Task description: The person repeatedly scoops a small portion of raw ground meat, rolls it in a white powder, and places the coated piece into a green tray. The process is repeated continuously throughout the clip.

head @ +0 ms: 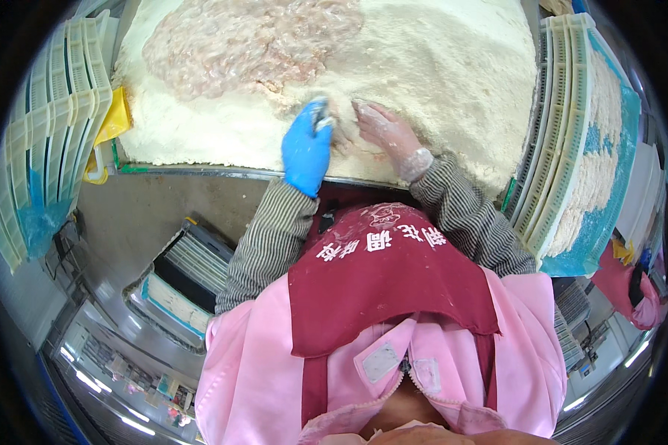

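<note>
My left hand (pixel 307 146), in a blue glove, is over the near middle of a bed of pale breading powder (pixel 200 136). Its fingers curl inward and carry clumps of powder; whether they grip a piece is hidden by blur. Facing it is my right hand (pixel 388 133), in a clear glove dusted white, with fingers stretched toward the left hand. A blurred, powder-coated strip (pixel 342 125), perhaps meat, shows between the two hands. Beyond the left hand, a wet heap of raw pinkish meat pieces (pixel 245 47) lies on the powder.
Stacked plastic trays (pixel 55 128) stand left of the table, beside a yellow plastic piece (pixel 114 118). More stacked trays (pixel 556 128) rise at the right; the outermost holds rows of coated strips (pixel 581 194) on blue lining. The table's metal front edge (pixel 211 171) runs before me. Another person (pixel 629 283) is at far right.
</note>
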Available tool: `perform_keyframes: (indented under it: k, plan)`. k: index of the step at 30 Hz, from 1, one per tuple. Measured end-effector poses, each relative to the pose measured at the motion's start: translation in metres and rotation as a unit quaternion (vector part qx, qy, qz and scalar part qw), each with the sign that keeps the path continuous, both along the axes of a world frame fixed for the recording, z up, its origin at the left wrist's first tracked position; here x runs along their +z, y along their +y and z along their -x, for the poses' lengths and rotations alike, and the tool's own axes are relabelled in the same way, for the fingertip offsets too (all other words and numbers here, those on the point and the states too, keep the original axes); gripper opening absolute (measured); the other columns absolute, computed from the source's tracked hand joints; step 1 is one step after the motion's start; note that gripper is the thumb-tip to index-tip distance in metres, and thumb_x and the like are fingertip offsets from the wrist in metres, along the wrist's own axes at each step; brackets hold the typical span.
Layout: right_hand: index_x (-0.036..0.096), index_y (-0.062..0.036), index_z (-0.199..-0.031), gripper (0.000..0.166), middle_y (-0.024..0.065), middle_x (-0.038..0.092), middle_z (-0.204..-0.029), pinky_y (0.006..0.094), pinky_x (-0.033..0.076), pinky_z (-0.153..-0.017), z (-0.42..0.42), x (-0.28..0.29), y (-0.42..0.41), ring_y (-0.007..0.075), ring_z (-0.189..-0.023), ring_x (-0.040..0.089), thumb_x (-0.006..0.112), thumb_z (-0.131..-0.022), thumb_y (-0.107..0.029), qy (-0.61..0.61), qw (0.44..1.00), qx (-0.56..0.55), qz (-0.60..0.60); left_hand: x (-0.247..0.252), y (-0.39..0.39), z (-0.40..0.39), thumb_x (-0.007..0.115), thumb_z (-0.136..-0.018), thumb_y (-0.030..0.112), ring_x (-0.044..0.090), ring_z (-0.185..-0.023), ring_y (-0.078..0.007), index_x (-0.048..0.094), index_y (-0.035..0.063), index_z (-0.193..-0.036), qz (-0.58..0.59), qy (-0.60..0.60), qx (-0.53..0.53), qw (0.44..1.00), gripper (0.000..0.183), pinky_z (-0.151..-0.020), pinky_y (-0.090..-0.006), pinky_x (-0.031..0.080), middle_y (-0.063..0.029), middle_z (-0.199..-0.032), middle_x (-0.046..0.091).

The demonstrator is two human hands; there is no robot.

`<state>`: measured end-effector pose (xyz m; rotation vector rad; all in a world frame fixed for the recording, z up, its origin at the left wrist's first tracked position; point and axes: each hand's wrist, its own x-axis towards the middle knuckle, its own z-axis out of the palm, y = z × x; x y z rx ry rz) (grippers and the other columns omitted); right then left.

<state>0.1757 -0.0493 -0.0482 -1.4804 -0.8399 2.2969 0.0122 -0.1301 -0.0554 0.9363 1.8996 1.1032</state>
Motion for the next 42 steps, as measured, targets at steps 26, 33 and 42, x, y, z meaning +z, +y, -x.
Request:
perform_keyframes:
  k: [26,33,42]
  plan:
    - [0.057,-0.0088,-0.143,0.041,0.0012,0.067,-0.120,0.0315,0.052,-0.091,-0.004,-0.025,0.011,0.0139,-0.106,0.063,0.061,-0.103,-0.019,0.072,0.991,0.038,0.105,0.001,0.002,-0.013,0.061,-0.101,0.009,0.064,-0.123,-0.0305,0.060,-0.0017,-0.140,-0.038,0.016,-0.019,0.999,0.041,-0.108,-0.0399,0.049,-0.0196,-0.136,0.066]
    - [0.041,-0.0076,-0.157,0.058,0.0121,0.052,-0.154,0.0422,0.043,-0.117,0.035,0.033,-0.007,0.0225,-0.138,0.052,0.037,-0.114,-0.046,0.261,0.944,-0.096,0.179,0.040,0.013,-0.050,0.044,-0.112,0.032,0.030,-0.156,-0.0361,0.028,-0.0037,-0.162,-0.106,0.098,-0.050,0.988,0.064,-0.127,-0.0443,0.022,-0.0237,-0.168,0.030]
    - [0.031,-0.0088,-0.163,0.082,0.0132,0.044,-0.161,0.0484,0.043,-0.115,0.017,0.061,0.000,0.0276,-0.136,0.050,0.028,-0.107,-0.070,0.250,0.961,-0.087,0.074,0.027,0.046,-0.068,0.031,-0.114,0.041,0.022,-0.159,-0.0339,0.038,0.0032,-0.160,-0.159,-0.048,-0.077,0.983,0.060,-0.129,-0.0510,0.008,-0.0179,-0.170,0.030]
